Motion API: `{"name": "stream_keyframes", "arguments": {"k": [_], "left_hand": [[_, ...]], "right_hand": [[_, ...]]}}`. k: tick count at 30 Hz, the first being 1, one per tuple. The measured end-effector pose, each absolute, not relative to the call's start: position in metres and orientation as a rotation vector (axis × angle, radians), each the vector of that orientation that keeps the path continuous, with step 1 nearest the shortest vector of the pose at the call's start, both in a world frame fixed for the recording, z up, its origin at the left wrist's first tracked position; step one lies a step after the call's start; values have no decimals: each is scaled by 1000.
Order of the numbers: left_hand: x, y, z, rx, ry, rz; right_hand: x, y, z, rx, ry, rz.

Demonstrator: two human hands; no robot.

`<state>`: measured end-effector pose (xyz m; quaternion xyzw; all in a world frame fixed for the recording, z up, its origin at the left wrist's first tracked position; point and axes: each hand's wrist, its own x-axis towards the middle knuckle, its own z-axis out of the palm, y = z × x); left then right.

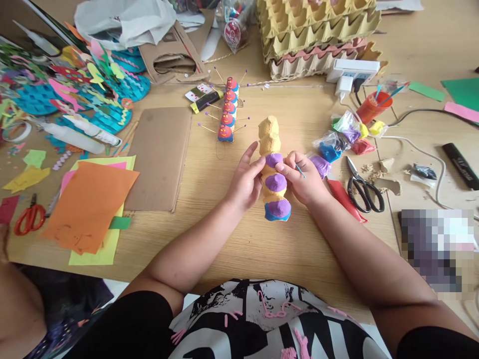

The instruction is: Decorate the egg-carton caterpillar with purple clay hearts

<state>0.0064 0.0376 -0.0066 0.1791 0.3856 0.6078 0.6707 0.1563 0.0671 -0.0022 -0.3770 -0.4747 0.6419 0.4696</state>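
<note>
A yellow egg-carton strip is held over the table, with purple clay on three of its bumps and blue at the near end. My left hand grips the strip from its left side, thumb by the upper purple bump. On the other side, my right hand is closed around a thin teal stick, and its thumb touches the edge of that same bump. Beyond them stands a finished-looking caterpillar in red and blue, with smiling faces and purple-tipped sticks poking out.
Stacked egg trays and a white power strip stand at the back. To the right lie bagged clay, an orange cup and black scissors. Cardboard, orange paper and red scissors lie left.
</note>
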Motion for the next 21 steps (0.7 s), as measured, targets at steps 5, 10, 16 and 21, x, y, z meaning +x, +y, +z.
{"name": "stream_keyframes", "arguments": {"k": [5,10,16,21], "left_hand": [[5,38,-6,390,850,1343],[3,38,-3,393,844,1301],[3,38,-3,394,841,1281],[5,38,-1,382,823,1298]], "right_hand": [[156,68,1,-904,-1196,1546],[157,67,2,-882,-1173,1564],[160,68,0,-896,-1135,1583],[159,67,-1,-848,-954,1776]]}}
